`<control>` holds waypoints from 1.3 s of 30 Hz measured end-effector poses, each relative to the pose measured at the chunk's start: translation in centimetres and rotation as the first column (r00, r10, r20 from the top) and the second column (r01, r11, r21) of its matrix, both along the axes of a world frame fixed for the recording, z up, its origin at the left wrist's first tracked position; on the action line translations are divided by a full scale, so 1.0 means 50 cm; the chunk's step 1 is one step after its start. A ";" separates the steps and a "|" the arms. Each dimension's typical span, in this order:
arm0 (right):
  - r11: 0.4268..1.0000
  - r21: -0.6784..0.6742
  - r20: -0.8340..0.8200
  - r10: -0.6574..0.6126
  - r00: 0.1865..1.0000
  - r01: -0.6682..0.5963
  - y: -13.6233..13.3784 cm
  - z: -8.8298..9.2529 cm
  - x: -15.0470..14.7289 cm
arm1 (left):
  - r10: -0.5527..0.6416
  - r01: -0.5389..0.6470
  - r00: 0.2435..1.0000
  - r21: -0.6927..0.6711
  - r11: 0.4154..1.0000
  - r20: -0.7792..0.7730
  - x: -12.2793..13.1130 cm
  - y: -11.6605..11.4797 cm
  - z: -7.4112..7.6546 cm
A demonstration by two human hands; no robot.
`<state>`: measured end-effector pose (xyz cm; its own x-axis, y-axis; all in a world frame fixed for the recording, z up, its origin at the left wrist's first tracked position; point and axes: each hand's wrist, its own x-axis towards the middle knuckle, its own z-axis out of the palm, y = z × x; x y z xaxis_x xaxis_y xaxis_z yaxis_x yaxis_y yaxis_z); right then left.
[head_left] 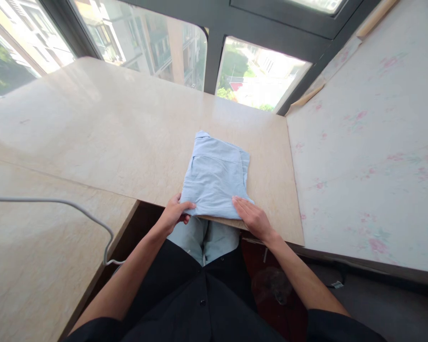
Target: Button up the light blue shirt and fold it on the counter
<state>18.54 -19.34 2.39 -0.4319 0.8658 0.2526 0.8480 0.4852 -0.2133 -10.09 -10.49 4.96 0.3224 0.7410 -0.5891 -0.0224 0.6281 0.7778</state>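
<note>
A light blue shirt [216, 175], folded into a rough rectangle, lies on the beige tabletop at its front edge. What looks like its collar points away from me, toward the window. My left hand [174, 211] pinches the near left corner, thumb on top and fingers curled beneath. On the near right corner, my right hand [251, 216] rests with its fingers stretched out together over the cloth. Some layers show at the right side of the fold.
The beige tabletop [128, 133] runs to a dark-framed window [214, 61]. A flower-patterned wall [364, 166] borders it on the right. From the left, a grey cable [74, 206] crosses a second surface [32, 247] and drops over its edge.
</note>
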 end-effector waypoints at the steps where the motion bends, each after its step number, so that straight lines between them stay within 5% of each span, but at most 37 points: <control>1: 1.000 0.003 0.004 0.002 1.000 -0.002 -0.002 0.000 0.002 | -0.026 0.026 1.000 -0.011 1.000 0.002 -0.003 0.000 0.002; 6: 1.000 0.025 0.034 -0.001 0.999 0.000 -0.020 0.000 0.013 | -0.202 0.207 0.973 0.033 0.978 -0.111 -0.018 0.003 0.013; 11: 0.987 -0.157 0.015 0.043 0.999 -0.040 -0.029 0.052 0.019 | -0.052 0.190 0.927 0.346 0.919 -0.371 -0.006 0.028 -0.015; 13: 0.975 -0.219 -0.015 0.035 0.999 -0.038 -0.015 0.087 0.009 | 0.081 0.227 0.872 0.546 0.807 -0.482 0.013 0.043 -0.032; 16: 0.985 -0.171 -0.082 -0.004 0.997 -0.010 0.040 0.127 -0.024 | 0.253 0.426 0.764 0.759 0.492 -0.593 0.054 0.066 -0.051; 18: 0.995 -0.095 -0.125 -0.033 0.992 0.022 0.101 0.130 -0.052 | 0.285 0.581 0.699 0.753 0.308 -0.656 0.082 0.081 -0.060; 21: 0.995 -0.003 -0.169 -0.104 0.980 0.105 0.214 0.100 -0.093 | 0.300 0.744 0.587 0.647 0.167 -0.752 0.112 0.098 -0.075; 24: 0.987 0.001 -0.122 -0.158 0.980 0.160 0.320 0.050 -0.122 | 0.321 0.810 0.509 0.570 0.135 -0.799 0.124 0.108 -0.094; 28: 0.979 -0.073 -0.013 -0.194 0.981 0.193 0.404 -0.004 -0.133 | 0.349 0.821 0.495 0.560 0.110 -0.795 0.121 0.109 -0.111; 35: 0.977 -0.136 0.070 -0.154 0.986 0.163 0.430 -0.031 -0.107 | 0.385 0.804 0.521 0.589 0.078 -0.762 0.120 0.102 -0.115; 39: 0.982 -0.121 0.060 -0.141 0.988 0.147 0.427 -0.037 -0.101 | 0.415 0.775 0.528 0.621 0.122 -0.741 0.121 0.093 -0.115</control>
